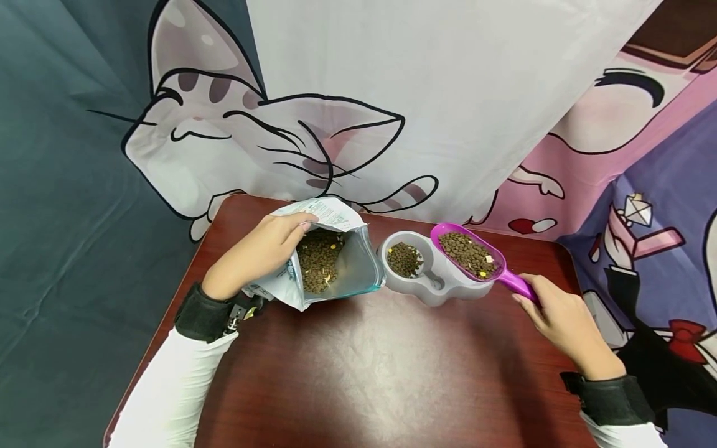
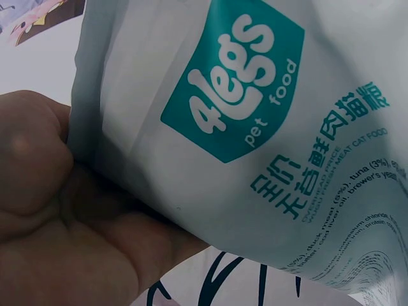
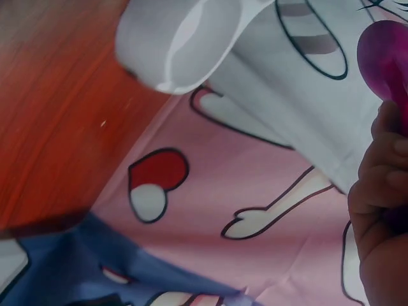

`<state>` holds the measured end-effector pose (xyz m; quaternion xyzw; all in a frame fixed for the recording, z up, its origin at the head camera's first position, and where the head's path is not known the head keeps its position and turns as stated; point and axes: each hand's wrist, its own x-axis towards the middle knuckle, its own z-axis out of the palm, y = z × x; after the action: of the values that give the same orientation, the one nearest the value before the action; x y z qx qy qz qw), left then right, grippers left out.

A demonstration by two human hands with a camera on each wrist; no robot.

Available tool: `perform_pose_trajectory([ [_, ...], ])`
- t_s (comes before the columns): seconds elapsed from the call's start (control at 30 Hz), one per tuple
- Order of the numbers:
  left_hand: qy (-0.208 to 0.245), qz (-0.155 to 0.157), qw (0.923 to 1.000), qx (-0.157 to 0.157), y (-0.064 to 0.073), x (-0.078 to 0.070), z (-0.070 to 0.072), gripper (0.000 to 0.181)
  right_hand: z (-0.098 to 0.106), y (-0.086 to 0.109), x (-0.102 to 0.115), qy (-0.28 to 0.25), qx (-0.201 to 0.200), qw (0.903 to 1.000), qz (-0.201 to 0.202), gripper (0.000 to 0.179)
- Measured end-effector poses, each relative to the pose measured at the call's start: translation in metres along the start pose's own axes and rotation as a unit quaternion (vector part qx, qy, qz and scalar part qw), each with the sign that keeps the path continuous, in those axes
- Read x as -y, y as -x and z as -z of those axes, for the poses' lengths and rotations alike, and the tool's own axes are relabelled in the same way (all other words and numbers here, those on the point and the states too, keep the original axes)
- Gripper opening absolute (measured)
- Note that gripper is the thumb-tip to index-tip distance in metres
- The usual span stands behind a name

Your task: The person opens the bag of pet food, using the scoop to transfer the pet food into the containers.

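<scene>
My left hand (image 1: 263,252) grips the edge of an open pet food bag (image 1: 364,264), its mouth turned up and to the right. Brown kibble (image 1: 320,258) shows inside. In the left wrist view, the bag's printed front (image 2: 248,127) fills most of the frame beside the hand (image 2: 70,217). My right hand (image 1: 566,323) holds the handle of a magenta scoop (image 1: 518,285) heaped with kibble. The scoop is over the right side of a grey double bowl (image 1: 431,292); the bowl's left hollow has some kibble (image 1: 403,259). In the right wrist view, fingers (image 3: 386,172) curl round the scoop handle.
The reddish-brown wooden table (image 1: 358,373) carries the bag and bowl near its back edge. Behind it hangs a cloth printed with a cartoon cat (image 1: 196,137), with pink and purple cloth on the right.
</scene>
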<state>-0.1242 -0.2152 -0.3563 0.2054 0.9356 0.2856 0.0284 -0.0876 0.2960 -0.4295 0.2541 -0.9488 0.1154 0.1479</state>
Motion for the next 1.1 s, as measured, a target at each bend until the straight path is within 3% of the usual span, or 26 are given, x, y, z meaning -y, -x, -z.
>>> perform_pose_trajectory([
  [0.27,-0.004,-0.002,1.0000,0.001,0.001,0.001,-0.001,0.033,0.004,0.009,-0.018,0.036,0.010,0.9993,0.000,0.045],
  [0.6,0.001,-0.001,1.0000,0.004,0.001,0.000,-0.002,0.034,0.011,0.015,-0.035,0.034,0.103,0.9929,-0.049,0.037],
  [1.1,-0.001,-0.010,0.9999,0.000,0.001,-0.001,-0.003,0.033,0.003,0.017,-0.059,0.041,0.159,0.9851,-0.049,0.025],
])
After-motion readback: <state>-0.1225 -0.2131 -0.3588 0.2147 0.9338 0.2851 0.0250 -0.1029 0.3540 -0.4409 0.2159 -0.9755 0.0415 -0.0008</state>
